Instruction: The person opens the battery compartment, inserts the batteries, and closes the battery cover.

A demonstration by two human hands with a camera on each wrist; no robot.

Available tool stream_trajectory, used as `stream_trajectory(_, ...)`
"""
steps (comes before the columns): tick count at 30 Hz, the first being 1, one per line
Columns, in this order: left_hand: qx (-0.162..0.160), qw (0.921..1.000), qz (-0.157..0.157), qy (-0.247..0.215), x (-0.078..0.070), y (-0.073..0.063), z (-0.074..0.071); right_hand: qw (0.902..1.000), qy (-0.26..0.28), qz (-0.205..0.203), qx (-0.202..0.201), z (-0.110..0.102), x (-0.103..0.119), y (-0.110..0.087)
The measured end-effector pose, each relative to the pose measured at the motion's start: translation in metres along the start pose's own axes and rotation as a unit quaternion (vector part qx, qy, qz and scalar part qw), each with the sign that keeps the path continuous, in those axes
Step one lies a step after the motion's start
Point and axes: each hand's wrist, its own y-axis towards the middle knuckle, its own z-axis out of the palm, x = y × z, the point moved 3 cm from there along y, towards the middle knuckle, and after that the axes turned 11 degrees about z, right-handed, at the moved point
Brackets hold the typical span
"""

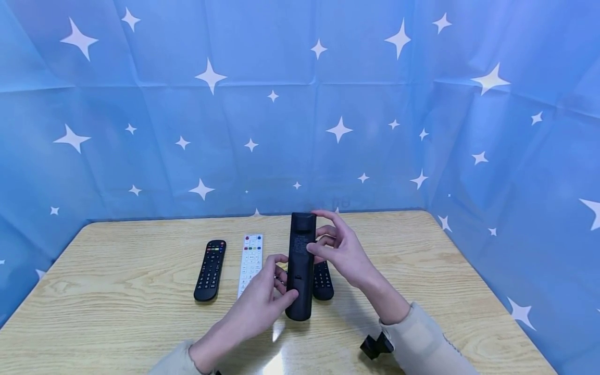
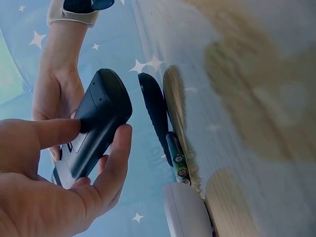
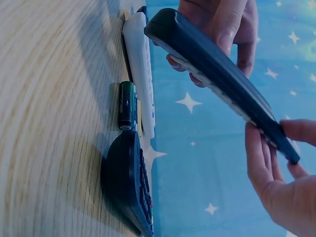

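Both hands hold a black remote control (image 1: 300, 268) above the table, its back with printed label and battery cover facing the head camera. My left hand (image 1: 264, 294) grips its lower end, thumb on the back and fingers beneath. At the upper end, my right hand (image 1: 344, 252) pinches it between thumb and fingers. The right wrist view shows the light buttons on the underside of the held remote (image 3: 212, 69). Below it lie a second black remote (image 1: 323, 281), partly hidden, and a white remote (image 1: 251, 260). Green batteries (image 2: 176, 153) lie between those two.
A third black remote (image 1: 210, 271) lies buttons up at the left of the wooden table (image 1: 117, 291). Blue star-printed cloth (image 1: 281, 114) hangs behind the table and along its sides. A black device (image 1: 375, 346) sits at the right sleeve.
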Motion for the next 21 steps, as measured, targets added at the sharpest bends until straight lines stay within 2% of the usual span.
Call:
stream_trajectory(12,0.034,0.9982,-0.046,-0.016,0.0009,-0.0008,0.0037,1.0,0.003,0.001,0.003,0.0011,0.0002,0.0005)
stream_trajectory(21,0.039,0.9981,-0.042,0.022,0.0,-0.0021,0.0061,0.9999,0.011,0.012,0.002,0.0031,0.0007,-0.0012)
